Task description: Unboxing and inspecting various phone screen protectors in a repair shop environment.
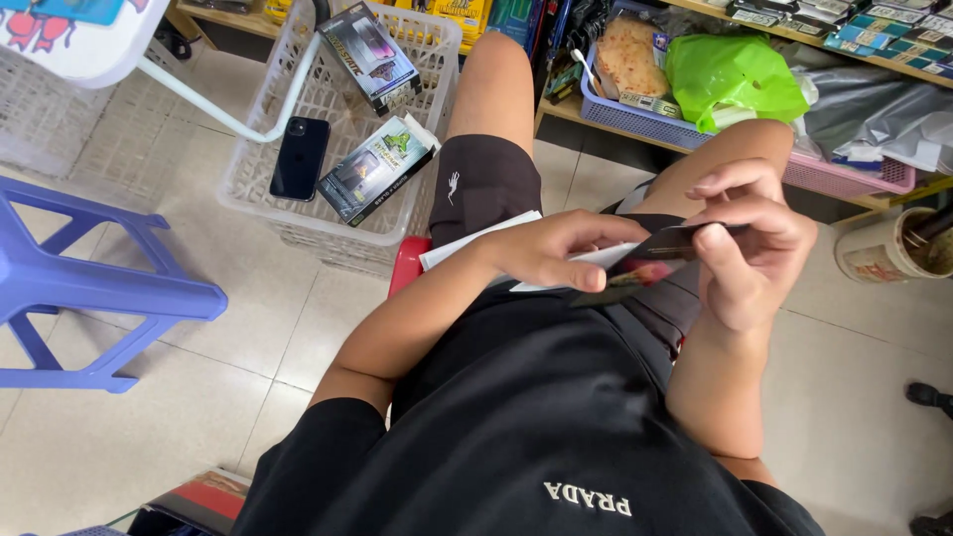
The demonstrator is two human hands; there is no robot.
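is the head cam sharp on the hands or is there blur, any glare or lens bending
Head view: even indoor light and soft shadows; the left hand and right hand are slightly soft around the dark flat package they hold; the white basket is sharper; mild sheen on the green bag; wide-angle bending at the edges.

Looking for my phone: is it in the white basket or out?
In: the phone lies inside the basket, beside two boxes.

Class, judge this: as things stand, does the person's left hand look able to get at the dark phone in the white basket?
Probably not at once: the left hand is busy gripping a dark flat package. The phone lies uncovered in the open-topped basket, so nothing blocks the way.
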